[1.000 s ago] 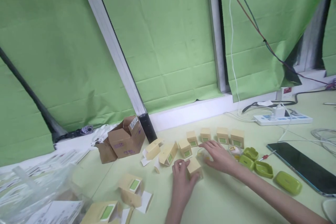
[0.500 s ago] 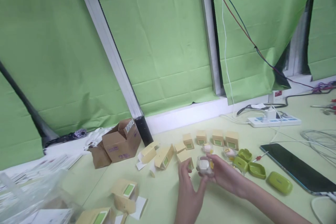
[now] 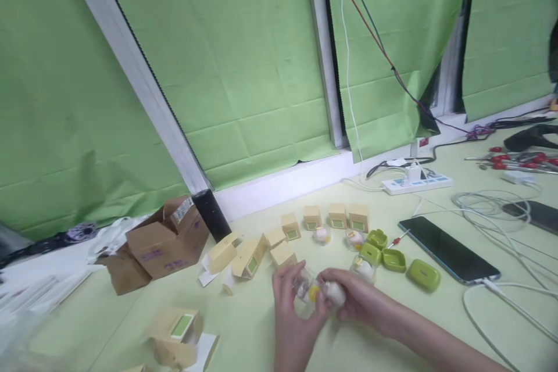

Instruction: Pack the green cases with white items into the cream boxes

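My left hand (image 3: 294,308) closes round a clear plastic shell (image 3: 304,286) with a yellow piece (image 3: 313,293) in it. My right hand (image 3: 360,299) grips a small white rounded item (image 3: 335,293) just to its right, and both hands meet over the table. Beyond them stand several small tan boxes (image 3: 312,217) with green labels. Clear-cased white and pink items (image 3: 322,235) lie between the boxes and my hands. To the right are green open cases (image 3: 394,260) and a closed green case (image 3: 424,275).
A dark phone (image 3: 449,249) with a white cable lies at the right, before a power strip (image 3: 417,182). An open cardboard box (image 3: 168,241) and a black cylinder (image 3: 211,214) stand at the left. Red-handled tools (image 3: 518,160) lie far right.
The view has swung to the right. The clear shell and the white item, held together before, are now apart, one in each hand.
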Available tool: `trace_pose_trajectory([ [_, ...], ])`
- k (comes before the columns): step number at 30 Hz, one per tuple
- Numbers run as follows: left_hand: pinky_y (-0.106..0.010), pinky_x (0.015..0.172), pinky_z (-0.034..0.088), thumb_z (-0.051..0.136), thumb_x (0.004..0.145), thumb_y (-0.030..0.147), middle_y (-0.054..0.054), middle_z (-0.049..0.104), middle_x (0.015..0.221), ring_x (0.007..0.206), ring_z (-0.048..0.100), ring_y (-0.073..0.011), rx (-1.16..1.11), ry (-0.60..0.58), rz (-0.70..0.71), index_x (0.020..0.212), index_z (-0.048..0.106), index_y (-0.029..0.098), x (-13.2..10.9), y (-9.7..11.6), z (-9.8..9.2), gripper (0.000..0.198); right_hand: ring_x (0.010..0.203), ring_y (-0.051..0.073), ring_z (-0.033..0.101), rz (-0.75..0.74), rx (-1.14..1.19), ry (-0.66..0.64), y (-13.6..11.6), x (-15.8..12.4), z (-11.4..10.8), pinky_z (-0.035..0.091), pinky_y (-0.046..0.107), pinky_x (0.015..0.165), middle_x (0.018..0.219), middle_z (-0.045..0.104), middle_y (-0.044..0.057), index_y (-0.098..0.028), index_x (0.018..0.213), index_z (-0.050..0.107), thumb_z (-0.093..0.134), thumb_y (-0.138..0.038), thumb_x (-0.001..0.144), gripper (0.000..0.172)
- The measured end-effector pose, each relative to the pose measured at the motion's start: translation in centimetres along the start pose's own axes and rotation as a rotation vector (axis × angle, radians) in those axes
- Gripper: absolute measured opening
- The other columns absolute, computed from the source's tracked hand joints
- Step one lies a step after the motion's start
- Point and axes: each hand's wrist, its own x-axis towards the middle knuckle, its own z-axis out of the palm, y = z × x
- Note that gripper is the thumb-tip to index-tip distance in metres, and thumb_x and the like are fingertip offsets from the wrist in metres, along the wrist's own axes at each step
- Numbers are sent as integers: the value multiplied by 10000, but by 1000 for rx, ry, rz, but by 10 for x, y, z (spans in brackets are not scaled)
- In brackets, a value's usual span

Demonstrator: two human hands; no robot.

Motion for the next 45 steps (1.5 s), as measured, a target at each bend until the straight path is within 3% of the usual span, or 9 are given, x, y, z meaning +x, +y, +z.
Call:
trace_pose_trajectory([
  [4, -353, 842, 465, 601, 715, 283, -88, 547, 1029, 973, 574, -214, -193, 15, -173, 1005, 463, 208, 0, -34, 11, 330, 584, 120, 488, -190, -360, 220, -45, -28, -41, 311, 198, 480, 665, 562, -14, -201, 667, 631, 629, -378, 762, 201],
  [6, -374, 871, 444, 610, 714, 306, -76, 567, 1013, 986, 570, -220, -161, -6, -223, 920, 445, 219, -1, -48, 16, 277, 569, 137, 507, -374, -1101, 493, -60, -46, -69, 275, 217, 464, 699, 575, 3, -218, 677, 623, 555, -470, 788, 283],
  [13, -494, 898, 392, 663, 633, 314, -104, 565, 1052, 1043, 499, -301, 254, 2, -89, 962, 511, 209, -5, -55, 13, 378, 568, 252, 621, -94, -1970, 687, -52, -84, -144, 240, 260, 402, 779, 661, 69, -220, 792, 663, 622, -502, 663, 313],
  [18, -487, 952, 350, 533, 789, 378, -125, 506, 1202, 1117, 447, -282, 169, -104, 18, 1090, 530, 224, -19, -27, 19, 338, 669, 256, 614, -19, -1562, 624, -58, -88, -108, 391, 309, 517, 762, 671, 84, -225, 872, 673, 585, -561, 701, 387],
  [23, -372, 873, 418, 470, 811, 507, -147, 399, 1361, 1002, 529, -217, -322, -378, -134, 1375, 248, 222, -29, 0, 30, 670, 442, 110, 496, 135, -825, 97, -57, -62, -31, 404, 229, 472, 519, 552, -2, -158, 656, 589, 455, -673, 749, 541],
  [27, -309, 785, 429, 430, 834, 513, -108, 623, 1073, 878, 566, -190, -457, -290, -276, 1095, 537, 174, -20, -1, 18, 441, 365, 80, 439, 206, -717, -74, -45, -30, 1, 359, 208, 444, 422, 494, -29, -147, 587, 572, 408, -628, 799, 551],
  [33, -237, 448, 357, 573, 707, 493, -36, 608, 710, 556, 492, -138, -623, 38, -499, 864, 526, 184, -7, -26, 4, 350, 391, 83, 342, -40, -541, 77, -32, -5, -3, 226, 224, 423, 521, 428, -60, -198, 766, 607, 436, -462, 801, 316],
  [39, -260, 489, 401, 467, 687, 484, -37, 571, 746, 642, 540, -165, -1065, -185, -627, 850, 535, 171, -17, -29, 10, 360, 450, 97, 340, -32, -385, 181, -17, -3, -19, 219, 250, 448, 633, 383, -46, -207, 1100, 585, 487, -448, 815, 386],
  [45, -300, 499, 427, 536, 705, 408, -35, 587, 779, 663, 628, -236, -1239, -314, -758, 910, 528, 168, -28, -31, 24, 316, 408, 40, 276, -45, -214, 277, -11, 2, -29, 167, 218, 409, 715, 451, -46, -188, 918, 578, 497, -396, 816, 245],
])
